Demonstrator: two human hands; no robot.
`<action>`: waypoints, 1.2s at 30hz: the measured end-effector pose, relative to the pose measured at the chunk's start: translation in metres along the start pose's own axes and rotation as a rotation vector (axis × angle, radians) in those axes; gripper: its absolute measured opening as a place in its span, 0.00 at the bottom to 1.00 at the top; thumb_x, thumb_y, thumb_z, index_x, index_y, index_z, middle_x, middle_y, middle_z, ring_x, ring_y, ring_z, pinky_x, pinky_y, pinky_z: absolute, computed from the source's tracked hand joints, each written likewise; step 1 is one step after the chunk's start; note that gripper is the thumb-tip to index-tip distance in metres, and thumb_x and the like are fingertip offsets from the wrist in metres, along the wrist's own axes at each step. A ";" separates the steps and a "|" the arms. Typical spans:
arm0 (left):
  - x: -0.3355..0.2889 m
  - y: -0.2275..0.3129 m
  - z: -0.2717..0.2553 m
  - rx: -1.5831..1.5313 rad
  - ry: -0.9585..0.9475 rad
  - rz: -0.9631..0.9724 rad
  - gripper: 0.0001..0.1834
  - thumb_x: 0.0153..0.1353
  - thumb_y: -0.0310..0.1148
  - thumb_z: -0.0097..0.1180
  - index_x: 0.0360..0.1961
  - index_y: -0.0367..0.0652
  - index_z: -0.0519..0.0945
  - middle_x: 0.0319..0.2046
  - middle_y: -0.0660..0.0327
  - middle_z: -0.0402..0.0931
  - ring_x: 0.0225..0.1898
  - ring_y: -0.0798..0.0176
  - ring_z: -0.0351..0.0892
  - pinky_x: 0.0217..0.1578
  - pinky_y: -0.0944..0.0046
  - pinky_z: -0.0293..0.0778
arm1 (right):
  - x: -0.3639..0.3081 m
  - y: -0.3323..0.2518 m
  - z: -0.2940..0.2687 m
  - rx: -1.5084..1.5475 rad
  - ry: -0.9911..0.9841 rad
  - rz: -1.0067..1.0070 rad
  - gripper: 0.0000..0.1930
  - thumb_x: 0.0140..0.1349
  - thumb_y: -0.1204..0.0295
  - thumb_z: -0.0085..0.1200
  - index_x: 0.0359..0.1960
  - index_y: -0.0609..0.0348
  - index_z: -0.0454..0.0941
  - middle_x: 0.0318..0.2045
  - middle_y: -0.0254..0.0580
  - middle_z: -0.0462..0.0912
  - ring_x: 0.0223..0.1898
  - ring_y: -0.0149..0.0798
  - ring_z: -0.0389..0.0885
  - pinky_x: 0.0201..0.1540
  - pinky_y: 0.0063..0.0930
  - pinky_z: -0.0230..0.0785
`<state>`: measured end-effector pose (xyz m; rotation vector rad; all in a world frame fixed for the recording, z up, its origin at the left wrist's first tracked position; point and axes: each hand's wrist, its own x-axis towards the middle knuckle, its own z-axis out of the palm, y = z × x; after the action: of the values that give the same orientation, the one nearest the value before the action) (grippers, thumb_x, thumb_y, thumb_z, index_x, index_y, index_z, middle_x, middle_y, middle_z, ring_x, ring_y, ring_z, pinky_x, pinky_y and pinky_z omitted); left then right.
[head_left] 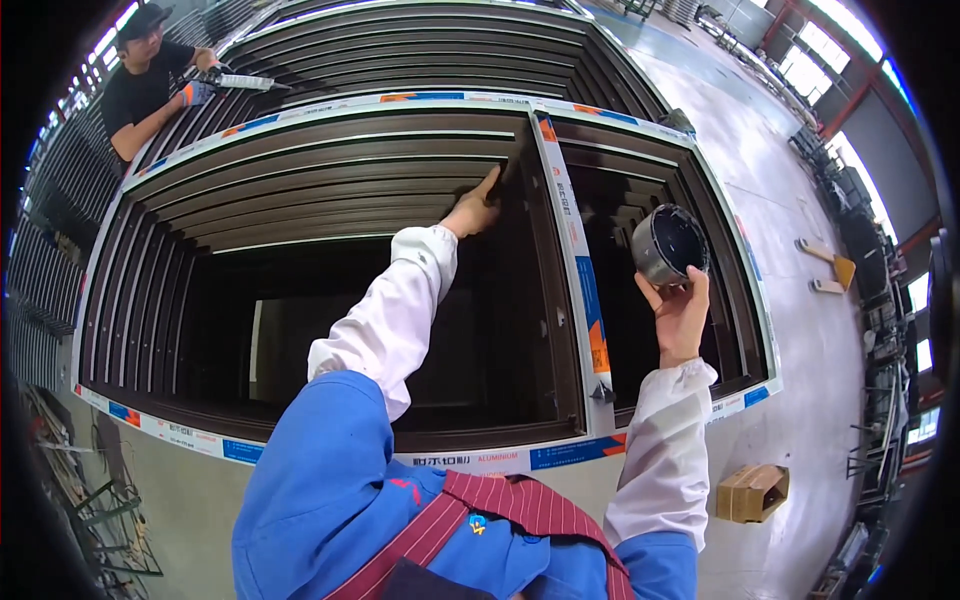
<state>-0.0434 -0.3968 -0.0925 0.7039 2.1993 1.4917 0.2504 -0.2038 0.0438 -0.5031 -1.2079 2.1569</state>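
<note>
One co-worker [152, 85]: gloved hand [197, 94] on a caulking gun [245, 82].
Nested brown window frames [330, 130]: spread before me.
My left hand [473, 210]: fingers [487, 184] extended to an inner frame corner [510, 160]; whether they pinch anything, I can't tell.
My right hand [682, 318]: gripping an open round tin [654, 258] above the narrower opening [618, 340].

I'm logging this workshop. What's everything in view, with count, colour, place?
Stacked frames: many, dark brown, centre
Printed film strips: several, multicoloured, along frame edges
Can: one, grey, dark inside, over right section
Co-worker: one, black clothing, upper left
Sealant gun: one, whitish, upper left
Cardboard box: one, brown, lower right
Unclear objects: uncounted, tan, right side
Metal stands: several, dark, lower left
Floor: one, grey, beneath
Apron: one, striped maroon, bottom
Uniform: one, blue, bottom
Sleeves: two, white, lower middle
Left hand: one, bare, at inner frame corner
Right hand: one, bare, holding can
</note>
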 end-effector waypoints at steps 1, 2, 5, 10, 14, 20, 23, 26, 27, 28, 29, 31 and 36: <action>-0.006 0.000 -0.006 0.059 0.009 -0.047 0.44 0.54 0.28 0.56 0.69 0.67 0.51 0.26 0.47 0.77 0.28 0.52 0.76 0.37 0.60 0.72 | 0.000 0.001 0.004 0.003 -0.004 0.011 0.19 0.58 0.64 0.50 0.48 0.62 0.68 0.44 0.48 0.74 0.46 0.43 0.76 0.49 0.43 0.78; -0.011 0.000 -0.011 0.068 0.021 -0.046 0.44 0.54 0.28 0.56 0.69 0.67 0.51 0.26 0.47 0.77 0.28 0.52 0.76 0.37 0.60 0.72 | 0.002 0.003 0.003 0.012 -0.014 0.005 0.20 0.57 0.64 0.51 0.48 0.63 0.67 0.45 0.51 0.72 0.48 0.48 0.75 0.50 0.47 0.77; -0.022 0.003 -0.022 0.345 -0.059 0.006 0.47 0.56 0.31 0.57 0.70 0.70 0.44 0.26 0.47 0.77 0.28 0.50 0.76 0.41 0.57 0.73 | 0.004 0.008 0.005 0.039 0.008 0.039 0.20 0.57 0.64 0.51 0.47 0.64 0.67 0.44 0.52 0.72 0.47 0.49 0.75 0.49 0.48 0.77; -0.050 0.050 -0.033 0.412 -0.198 -0.007 0.47 0.57 0.25 0.52 0.71 0.63 0.39 0.21 0.56 0.75 0.20 0.61 0.73 0.26 0.62 0.72 | 0.006 0.009 -0.002 0.063 -0.002 0.036 0.17 0.57 0.65 0.51 0.43 0.63 0.69 0.38 0.47 0.73 0.41 0.45 0.77 0.46 0.46 0.79; -0.069 0.066 -0.048 0.423 -0.254 -0.062 0.46 0.57 0.26 0.50 0.71 0.60 0.38 0.23 0.57 0.77 0.21 0.63 0.76 0.27 0.63 0.73 | 0.007 0.011 -0.002 0.063 -0.012 0.053 0.16 0.57 0.64 0.51 0.41 0.63 0.69 0.37 0.47 0.74 0.39 0.45 0.78 0.45 0.45 0.80; -0.076 0.064 -0.052 0.333 -0.277 -0.084 0.47 0.57 0.26 0.51 0.71 0.61 0.38 0.23 0.58 0.77 0.19 0.64 0.74 0.22 0.64 0.73 | 0.007 0.011 -0.004 0.035 -0.017 0.062 0.18 0.56 0.63 0.51 0.43 0.64 0.69 0.41 0.50 0.74 0.42 0.48 0.78 0.46 0.45 0.79; -0.075 0.059 -0.048 0.283 -0.283 -0.099 0.47 0.56 0.26 0.51 0.71 0.62 0.38 0.22 0.57 0.76 0.19 0.64 0.74 0.21 0.65 0.73 | 0.006 0.012 -0.001 0.012 -0.013 0.061 0.20 0.55 0.63 0.52 0.45 0.65 0.68 0.42 0.52 0.73 0.44 0.50 0.77 0.47 0.46 0.79; -0.065 0.054 -0.045 0.236 -0.264 -0.085 0.48 0.55 0.25 0.51 0.71 0.61 0.39 0.22 0.57 0.77 0.19 0.63 0.75 0.21 0.64 0.73 | 0.012 0.012 -0.005 0.005 -0.026 0.074 0.18 0.55 0.64 0.52 0.42 0.64 0.69 0.40 0.51 0.73 0.42 0.50 0.77 0.47 0.49 0.78; -0.061 0.051 -0.040 0.233 -0.208 -0.078 0.48 0.54 0.24 0.49 0.71 0.61 0.39 0.23 0.54 0.78 0.19 0.60 0.76 0.21 0.62 0.73 | 0.012 0.013 -0.007 -0.004 -0.030 0.073 0.17 0.56 0.64 0.52 0.41 0.63 0.70 0.40 0.50 0.73 0.42 0.50 0.77 0.48 0.50 0.78; -0.055 0.050 -0.032 0.234 -0.158 -0.074 0.48 0.53 0.24 0.49 0.71 0.60 0.39 0.23 0.52 0.78 0.20 0.59 0.77 0.21 0.61 0.73 | 0.010 0.011 -0.008 -0.005 -0.042 0.050 0.15 0.56 0.65 0.51 0.39 0.63 0.71 0.40 0.50 0.74 0.43 0.50 0.77 0.49 0.52 0.77; -0.053 0.045 -0.026 0.233 -0.101 -0.079 0.49 0.52 0.23 0.49 0.71 0.60 0.39 0.24 0.51 0.78 0.20 0.57 0.77 0.22 0.60 0.73 | 0.011 0.012 -0.007 -0.006 -0.044 0.056 0.14 0.56 0.65 0.51 0.38 0.63 0.71 0.40 0.49 0.74 0.44 0.50 0.77 0.49 0.53 0.76; -0.048 0.037 -0.022 0.201 -0.109 -0.102 0.50 0.50 0.24 0.49 0.71 0.61 0.38 0.26 0.49 0.79 0.23 0.54 0.79 0.25 0.58 0.74 | 0.017 0.015 -0.008 -0.016 -0.050 0.048 0.16 0.56 0.64 0.50 0.41 0.64 0.71 0.43 0.51 0.75 0.48 0.52 0.75 0.53 0.53 0.74; -0.055 0.068 -0.015 0.293 -0.134 -0.078 0.51 0.48 0.22 0.45 0.71 0.59 0.35 0.44 0.42 0.77 0.45 0.46 0.79 0.45 0.54 0.74 | 0.017 0.010 -0.026 -0.037 -0.074 0.071 0.21 0.55 0.64 0.52 0.49 0.63 0.70 0.48 0.48 0.73 0.50 0.49 0.73 0.53 0.54 0.73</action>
<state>0.0048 -0.4199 -0.0219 0.7736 2.3357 1.0625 0.2493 -0.1803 0.0214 -0.4924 -1.2897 2.2340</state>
